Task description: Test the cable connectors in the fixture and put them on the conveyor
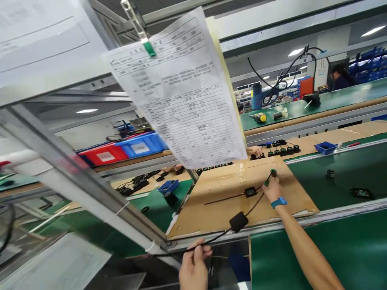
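Cardboard sheet (211,201) on conveyor, hanging paper (181,88) blocking view, both hands (193,266) gripping black cable (238,221)

No text is proving readable: the hanging printed sheet (181,88) at twelve o'clock is showing only blurred table rows, and the bin labels (139,148) at ten o'clock are staying illegible.

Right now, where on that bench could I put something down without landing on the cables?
The green belt right of the cardboard sheet is mostly bare, up to a small black part. The sheet's near left corner is free too. Its middle is crowded: the black cable, the right hand, a small square module.
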{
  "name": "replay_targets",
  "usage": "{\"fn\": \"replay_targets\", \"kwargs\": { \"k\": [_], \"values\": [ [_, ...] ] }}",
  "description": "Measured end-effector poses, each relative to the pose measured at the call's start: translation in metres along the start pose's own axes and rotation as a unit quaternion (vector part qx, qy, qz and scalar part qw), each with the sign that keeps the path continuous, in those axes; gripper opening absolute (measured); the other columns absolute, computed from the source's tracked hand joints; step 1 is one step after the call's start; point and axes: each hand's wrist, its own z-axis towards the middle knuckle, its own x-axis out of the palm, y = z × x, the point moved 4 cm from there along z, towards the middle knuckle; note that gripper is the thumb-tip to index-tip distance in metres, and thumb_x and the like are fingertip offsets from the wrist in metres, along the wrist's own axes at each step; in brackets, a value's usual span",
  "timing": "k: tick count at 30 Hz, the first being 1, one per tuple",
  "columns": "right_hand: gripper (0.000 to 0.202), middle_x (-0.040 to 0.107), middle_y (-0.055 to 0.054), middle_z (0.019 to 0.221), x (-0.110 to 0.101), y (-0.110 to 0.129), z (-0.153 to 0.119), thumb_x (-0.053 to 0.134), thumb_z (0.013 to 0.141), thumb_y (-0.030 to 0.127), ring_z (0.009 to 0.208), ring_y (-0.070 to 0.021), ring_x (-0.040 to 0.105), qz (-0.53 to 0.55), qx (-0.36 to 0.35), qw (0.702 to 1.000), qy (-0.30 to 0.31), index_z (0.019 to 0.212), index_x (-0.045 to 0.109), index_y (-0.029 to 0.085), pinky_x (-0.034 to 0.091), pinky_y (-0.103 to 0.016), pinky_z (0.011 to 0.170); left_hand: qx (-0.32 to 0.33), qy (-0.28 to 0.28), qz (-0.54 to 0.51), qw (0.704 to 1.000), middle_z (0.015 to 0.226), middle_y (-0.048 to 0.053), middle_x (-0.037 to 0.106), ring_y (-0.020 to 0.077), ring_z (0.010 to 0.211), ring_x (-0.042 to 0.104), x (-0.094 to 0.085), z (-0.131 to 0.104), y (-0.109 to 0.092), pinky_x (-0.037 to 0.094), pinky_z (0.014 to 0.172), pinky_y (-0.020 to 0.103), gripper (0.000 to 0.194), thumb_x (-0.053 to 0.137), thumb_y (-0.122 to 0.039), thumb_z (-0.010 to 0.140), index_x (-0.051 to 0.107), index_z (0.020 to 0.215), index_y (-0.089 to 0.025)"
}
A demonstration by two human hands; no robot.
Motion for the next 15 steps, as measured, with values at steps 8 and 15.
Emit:
{"fn": "replay_targets", "kwargs": {
  "k": [8,15],
  "values": [
    [0.039,0.059,-0.015,0.125,0.036,-0.085,0.090,0.067,0.092,0.040,0.101,-0.0230,0.062,0.043,0.098,0.994,-0.026,0.116,0.061,0.010,0.051,-0.041,0.091,-0.175,0.011,-0.101,0.979,0.062,0.001,0.064,0.0178,0.063,0.073,0.157,0.110,0.054,0.053,0.105,0.049,0.024,0.042,-0.004,0.090,0.054,0.075,-0.018],
    [0.051,0.058,-0.021,0.132,0.071,-0.049,0.113,0.062,0.091,0.036,0.123,-0.0285,0.056,0.182,0.017,0.982,-0.047,0.131,0.054,0.006,0.045,-0.040,0.102,-0.118,0.055,-0.142,0.981,0.081,0.001,0.068,0.0155,0.104,0.072,0.184,0.173,0.042,0.049,0.109,0.033,0.017,0.047,-0.010,0.092,0.054,0.082,-0.022]
  ]
}}
